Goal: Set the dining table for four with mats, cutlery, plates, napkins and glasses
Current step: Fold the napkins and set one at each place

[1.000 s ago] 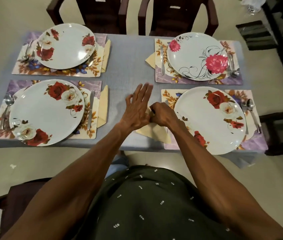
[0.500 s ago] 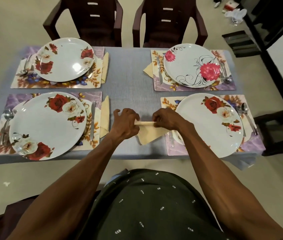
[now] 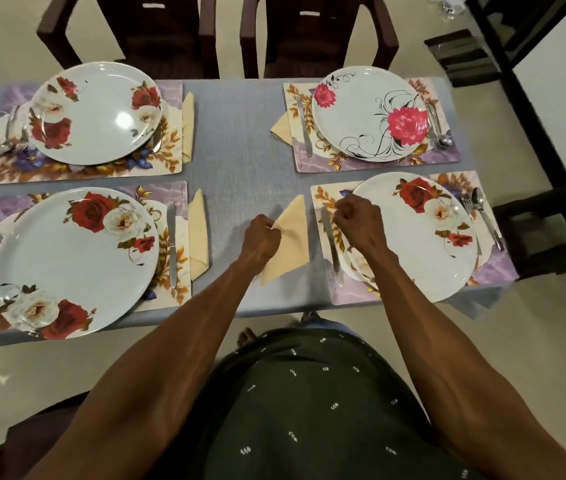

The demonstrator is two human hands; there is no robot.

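Change: both hands have drawn apart since half a second ago; only the left now holds the napkin, which lies flatter and more spread on the cloth, while the right has lifted off it toward the near right mat.
Table [image 3: 247, 140]: covered in a grey-blue cloth, with four floral mats laid two by two.
Chairs [image 3: 143, 32]: two dark ones stand at the far side, another at the right edge.
Plates: far left plate [image 3: 96, 112], near left plate [image 3: 73, 261], far right plate [image 3: 368, 110] and near right plate [image 3: 420, 237], one on each mat.
Napkin [image 3: 290, 240]: pale yellow, folded to a triangle, lying on the cloth just beside the left edge of the near right mat [image 3: 323, 199].
Other napkins: one folded beside each of the two left mats, one tucked partly under the far right mat's left edge.
Left hand [image 3: 261, 239]: fingers curled, pinching the napkin's left edge.
Right hand [image 3: 357, 223]: loosely fisted above the near right mat and plate rim; whether it pinches anything cannot be told.
Knife [image 3: 330, 244]: on the near right mat, left of the plate, partly under the right wrist.
Spoon [image 3: 486, 216]: with a fork just beside it, right of the same plate.
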